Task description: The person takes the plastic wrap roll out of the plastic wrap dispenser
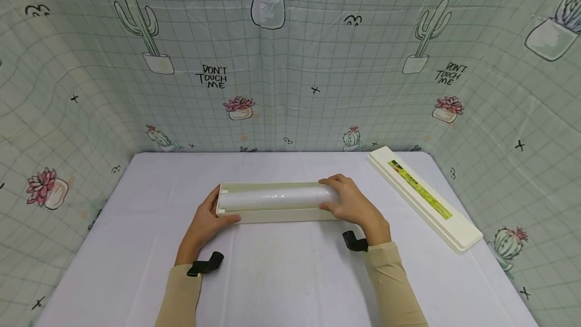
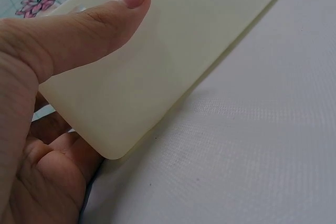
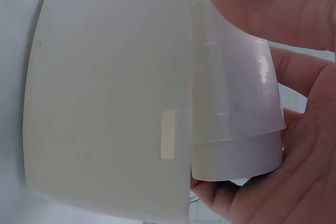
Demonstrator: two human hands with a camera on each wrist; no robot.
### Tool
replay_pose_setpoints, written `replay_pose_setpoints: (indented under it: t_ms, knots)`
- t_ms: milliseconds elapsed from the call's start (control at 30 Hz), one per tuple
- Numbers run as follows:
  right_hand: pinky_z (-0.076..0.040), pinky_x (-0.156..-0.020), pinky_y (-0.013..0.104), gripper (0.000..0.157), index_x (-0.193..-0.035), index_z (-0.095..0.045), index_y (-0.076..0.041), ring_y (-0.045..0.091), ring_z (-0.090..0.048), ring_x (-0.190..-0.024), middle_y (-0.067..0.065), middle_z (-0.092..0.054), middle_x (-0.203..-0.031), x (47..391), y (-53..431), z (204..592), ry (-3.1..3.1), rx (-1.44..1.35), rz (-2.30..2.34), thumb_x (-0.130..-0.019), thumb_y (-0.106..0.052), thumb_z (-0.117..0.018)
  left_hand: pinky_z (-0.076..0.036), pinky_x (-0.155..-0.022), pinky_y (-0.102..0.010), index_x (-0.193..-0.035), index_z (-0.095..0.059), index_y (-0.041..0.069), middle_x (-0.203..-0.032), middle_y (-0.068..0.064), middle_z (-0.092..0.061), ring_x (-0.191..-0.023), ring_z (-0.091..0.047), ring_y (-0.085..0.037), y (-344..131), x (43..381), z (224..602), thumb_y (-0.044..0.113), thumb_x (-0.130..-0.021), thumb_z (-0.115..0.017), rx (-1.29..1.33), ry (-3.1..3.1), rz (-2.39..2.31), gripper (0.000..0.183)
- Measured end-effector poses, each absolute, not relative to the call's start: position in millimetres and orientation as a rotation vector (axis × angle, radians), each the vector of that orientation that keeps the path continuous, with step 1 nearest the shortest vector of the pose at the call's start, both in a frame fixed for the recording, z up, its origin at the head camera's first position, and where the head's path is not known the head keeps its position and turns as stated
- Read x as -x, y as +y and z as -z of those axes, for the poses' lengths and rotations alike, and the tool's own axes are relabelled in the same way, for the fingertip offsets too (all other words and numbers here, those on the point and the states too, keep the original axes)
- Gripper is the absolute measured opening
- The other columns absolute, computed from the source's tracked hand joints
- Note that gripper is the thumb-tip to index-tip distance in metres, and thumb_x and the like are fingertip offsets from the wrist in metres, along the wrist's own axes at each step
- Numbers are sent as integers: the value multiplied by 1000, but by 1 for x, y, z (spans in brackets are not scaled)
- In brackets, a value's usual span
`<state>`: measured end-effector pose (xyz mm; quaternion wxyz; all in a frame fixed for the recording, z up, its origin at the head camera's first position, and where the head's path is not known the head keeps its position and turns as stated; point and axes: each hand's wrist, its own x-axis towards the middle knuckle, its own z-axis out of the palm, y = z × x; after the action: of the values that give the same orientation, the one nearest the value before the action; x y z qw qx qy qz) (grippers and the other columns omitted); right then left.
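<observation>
A long, cream plastic box [image 1: 286,215] without its lid stands on the white cloth, a roll of cling film [image 1: 277,198] lying lengthwise in it. My left hand [image 1: 210,222] grips the box's left end, the thumb along its front wall and the fingers behind the end. In the left wrist view the thumb [image 2: 89,35] presses flat on that wall. At the other end, my right hand [image 1: 349,201] holds the roll between thumb and fingers. The right wrist view shows the roll's end [image 3: 239,156] standing above the box rim, with fingers partly hidden behind it.
The box's long cream lid [image 1: 424,198], with a yellow-green label, lies slanted on the right of the table [image 1: 281,276]. Behind and at both sides hangs a gridded cloth [image 1: 290,64] printed with cacti. Each wrist carries a black camera mount [image 1: 205,264].
</observation>
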<state>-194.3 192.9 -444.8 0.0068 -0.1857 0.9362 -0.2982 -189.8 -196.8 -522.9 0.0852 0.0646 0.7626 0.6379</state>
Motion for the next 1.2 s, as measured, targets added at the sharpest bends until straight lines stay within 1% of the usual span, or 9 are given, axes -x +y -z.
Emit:
replay_pose_setpoints:
  t_ms: [167, 300, 500, 700, 900, 1200]
  knots:
    - [-47, -102, 57, 54, -136, -65, -4, 42, -54, -122, 20, -62, -135, 195, 193, 445, 2943, 602, 919, -87, -18, -83, -40, -97, -5, -167, -15, 17, -166, -12, -32, -147, -40, -31, -196, 190, 523, 16, -83, -88, -181, 2291, -1886, 112]
    - [-48, -100, 56, 52, -134, -67, -5, 40, -56, -118, 18, -67, -132, 196, 194, 446, 2950, 631, 904, -86, -18, -84, -41, -96, -5, -167, -16, 18, -164, -12, -35, -145, -42, -31, -196, 190, 523, 17, -82, -89, -168, 2298, -1879, 112]
    - [-48, -102, 54, 52, -133, -69, -4, 39, -59, -117, 15, -71, -128, 196, 194, 444, 2944, 624, 901, -86, -18, -85, -40, -96, -5, -167, -16, 17, -164, -12, -35, -146, -41, -31, -196, 190, 523, 17, -82, -89, -163, 2303, -1871, 112]
    - [-47, -102, 55, 50, -130, -70, -3, 39, -58, -118, 16, -71, -126, 195, 193, 441, 2940, 611, 898, -85, -20, -85, -40, -96, -4, -167, -16, 17, -165, -12, -33, -147, -40, -31, -196, 191, 522, 17, -82, -89, -166, 2299, -1869, 112]
    - [-48, -100, 54, 58, -132, -69, -5, 38, -56, -118, 16, -70, -128, 196, 194, 442, 2929, 589, 890, -82, -25, -89, -39, -96, -3, -167, -15, 15, -165, -14, -33, -146, -41, -32, -197, 190, 522, 17, -82, -89, -176, 2324, -1856, 112]
    - [-49, -99, 53, 55, -135, -68, -5, 40, -53, -121, 19, -67, -130, 195, 194, 441, 2916, 602, 865, -87, -28, -84, -41, -96, -5, -167, -14, 15, -165, -13, -33, -145, -42, -32, -196, 190, 521, 15, -82, -88, -172, 2303, -1869, 113]
